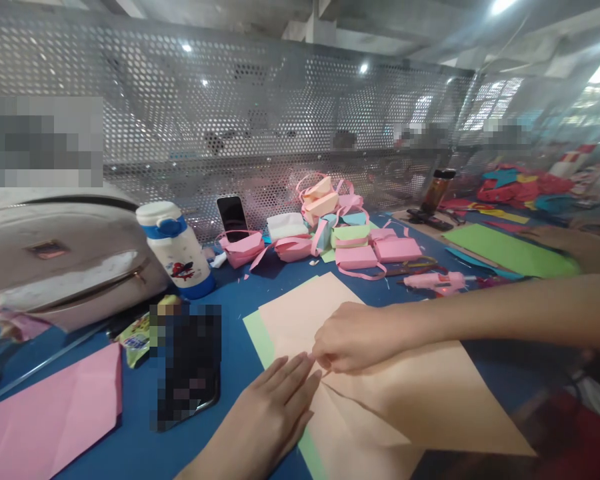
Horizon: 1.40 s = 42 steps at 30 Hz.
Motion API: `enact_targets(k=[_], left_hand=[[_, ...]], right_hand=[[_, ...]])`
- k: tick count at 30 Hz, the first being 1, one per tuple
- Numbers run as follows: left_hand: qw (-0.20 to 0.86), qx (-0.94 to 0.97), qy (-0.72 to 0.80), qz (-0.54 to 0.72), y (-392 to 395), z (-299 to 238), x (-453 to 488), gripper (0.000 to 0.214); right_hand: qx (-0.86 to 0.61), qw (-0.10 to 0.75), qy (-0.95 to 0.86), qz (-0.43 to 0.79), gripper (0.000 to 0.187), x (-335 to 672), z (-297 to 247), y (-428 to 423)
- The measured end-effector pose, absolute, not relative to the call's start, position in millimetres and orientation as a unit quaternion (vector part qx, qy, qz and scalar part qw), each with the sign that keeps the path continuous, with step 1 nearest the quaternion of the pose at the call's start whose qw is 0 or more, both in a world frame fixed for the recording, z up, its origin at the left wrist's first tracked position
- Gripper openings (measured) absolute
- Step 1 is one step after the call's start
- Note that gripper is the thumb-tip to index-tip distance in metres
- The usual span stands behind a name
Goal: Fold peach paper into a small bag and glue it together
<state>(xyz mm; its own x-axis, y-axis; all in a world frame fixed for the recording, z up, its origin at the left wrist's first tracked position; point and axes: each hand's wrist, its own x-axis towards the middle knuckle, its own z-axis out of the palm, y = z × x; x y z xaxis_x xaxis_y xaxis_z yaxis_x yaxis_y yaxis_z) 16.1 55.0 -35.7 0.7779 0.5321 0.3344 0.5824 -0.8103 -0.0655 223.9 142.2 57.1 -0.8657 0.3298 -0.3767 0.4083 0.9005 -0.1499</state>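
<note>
A large peach sheet of paper (430,400) lies on the blue table in front of me, with a raised fold running across it. Under its left side shows the edge of a light green sheet (261,337). My left hand (280,400) rests flat on the peach paper, fingers stretched toward the fold. Just beyond those fingertips, my right hand (345,337) has its fingers curled and pinches the paper at the crease. The two hands nearly touch.
Small folded paper bags (357,257) stand at the back by a perforated metal screen (270,100). A pink glue gun (437,283) lies at right. On the left are a bottle (177,250), a backpack (80,260), a dark phone (193,367) and pink paper (55,413). Another person's hand (555,239) touches green paper.
</note>
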Motion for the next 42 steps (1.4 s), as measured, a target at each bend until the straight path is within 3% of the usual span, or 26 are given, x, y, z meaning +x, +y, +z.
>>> enact_targets(k=[8, 13, 21, 23, 27, 30, 42], left_hand=[[0.087, -0.935, -0.296, -0.175, 56, -28, 17, 0.038], [0.090, -0.923, -0.289, -0.236, 54, -16, 19, 0.024], [0.168, -0.908, -0.287, -0.253, 49, -13, 21, 0.024], [0.105, -0.894, -0.340, -0.273, 55, -15, 14, 0.025], [-0.165, -0.720, -0.509, -0.443, 72, -24, 4, 0.008], [-0.233, -0.560, -0.572, -0.552, 81, -36, 2, 0.025], [-0.197, -0.742, -0.547, -0.335, 71, -41, 3, 0.046]], right_hand=[[0.192, 0.201, 0.956, -0.097, 0.010, 206, 46, 149], [0.208, 0.179, 0.953, -0.130, 0.008, 207, 41, 152], [0.252, 0.104, 0.930, -0.246, 0.007, 221, 50, 173], [0.264, 0.047, 0.923, -0.276, 0.007, 225, 51, 181], [0.284, -0.065, 0.903, -0.315, 0.006, 229, 45, 185], [0.290, -0.109, 0.895, -0.321, 0.005, 228, 36, 179], [0.278, 0.051, 0.933, -0.224, 0.009, 214, 31, 158]])
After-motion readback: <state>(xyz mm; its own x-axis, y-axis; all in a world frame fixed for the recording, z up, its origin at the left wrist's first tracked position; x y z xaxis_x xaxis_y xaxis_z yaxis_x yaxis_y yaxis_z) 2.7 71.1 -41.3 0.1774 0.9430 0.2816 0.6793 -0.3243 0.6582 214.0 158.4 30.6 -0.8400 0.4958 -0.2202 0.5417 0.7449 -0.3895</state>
